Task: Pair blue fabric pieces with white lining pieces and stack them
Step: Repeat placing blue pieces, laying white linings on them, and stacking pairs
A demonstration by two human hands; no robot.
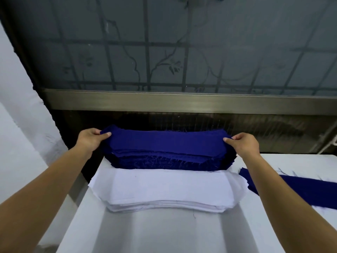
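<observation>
My left hand [91,141] and right hand [245,145] pinch the top blue piece [167,141] at the far edge of the worktop [164,234]; frayed layers may cling.

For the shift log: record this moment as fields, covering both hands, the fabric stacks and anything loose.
left hand: pinches the left end of the top dark blue fabric piece
right hand: pinches its right end
stack of dark blue fabric pieces: under the held piece, at the far edge
stack of white lining pieces: directly nearer the person
loose dark blue fabric strip: lies right of both stacks
surface: white table
</observation>
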